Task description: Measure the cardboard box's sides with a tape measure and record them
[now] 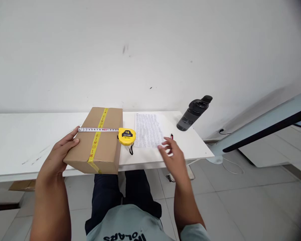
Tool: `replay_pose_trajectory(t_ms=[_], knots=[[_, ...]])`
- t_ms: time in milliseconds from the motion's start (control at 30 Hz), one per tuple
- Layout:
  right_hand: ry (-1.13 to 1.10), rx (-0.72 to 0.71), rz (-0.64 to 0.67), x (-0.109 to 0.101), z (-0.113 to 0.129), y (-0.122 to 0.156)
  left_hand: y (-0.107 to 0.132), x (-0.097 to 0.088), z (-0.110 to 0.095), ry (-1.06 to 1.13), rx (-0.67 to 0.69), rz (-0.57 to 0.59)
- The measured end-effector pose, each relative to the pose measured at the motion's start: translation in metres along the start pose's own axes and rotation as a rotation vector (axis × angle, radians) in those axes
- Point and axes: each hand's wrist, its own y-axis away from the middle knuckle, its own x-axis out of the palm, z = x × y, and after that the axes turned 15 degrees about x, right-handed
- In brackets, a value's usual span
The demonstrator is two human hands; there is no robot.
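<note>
A brown cardboard box [100, 144] sealed with yellow tape lies on the white table [20, 140]. A yellow tape measure [126, 136] rests at the box's right edge, its blade [97, 129] pulled out across the box top. My left hand [62, 150] grips the box's left side, the thumb pinning the blade's end at the left edge. My right hand [174, 155] hovers with fingers spread over the lower right corner of a printed sheet of paper [147, 130], near a small dark pen [172, 136]. It holds nothing.
A dark water bottle [193, 114] stands tilted at the table's back right corner, against the white wall. To the right stands a slanted white panel with a dark edge [266, 129]. Cables lie on the tiled floor. My knees are under the table's front edge.
</note>
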Motion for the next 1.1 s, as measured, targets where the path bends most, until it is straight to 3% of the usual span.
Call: replay_pose_trajectory(t_ms=[133, 200, 333, 533, 733, 933, 1100], knots=[[-0.120, -0.254, 0.361, 0.047, 0.041, 0.009, 0.000, -0.001, 0.004, 0.021, 0.025, -0.004], [-0.176, -0.276, 0.414, 0.066, 0.054, 0.007, 0.004, -0.002, 0.007, 0.048, 0.049, -0.004], [-0.256, -0.307, 0.320, 0.087, 0.068, 0.009, 0.014, -0.004, 0.014, 0.130, 0.089, -0.008], [-0.233, -0.352, 0.303, 0.093, 0.070, 0.008, 0.012, -0.005, 0.024, 0.201, 0.198, 0.005], [-0.353, -0.380, 0.178, 0.108, 0.081, 0.003, 0.006, -0.003, 0.025, 0.159, 0.254, 0.015], [-0.312, -0.556, 0.194, 0.118, 0.100, -0.005, 0.017, -0.007, 0.022, 0.199, 0.201, -0.121], [-0.246, -0.670, 0.255, 0.120, 0.114, -0.009, 0.022, -0.020, 0.023, 0.185, 0.193, -0.191]])
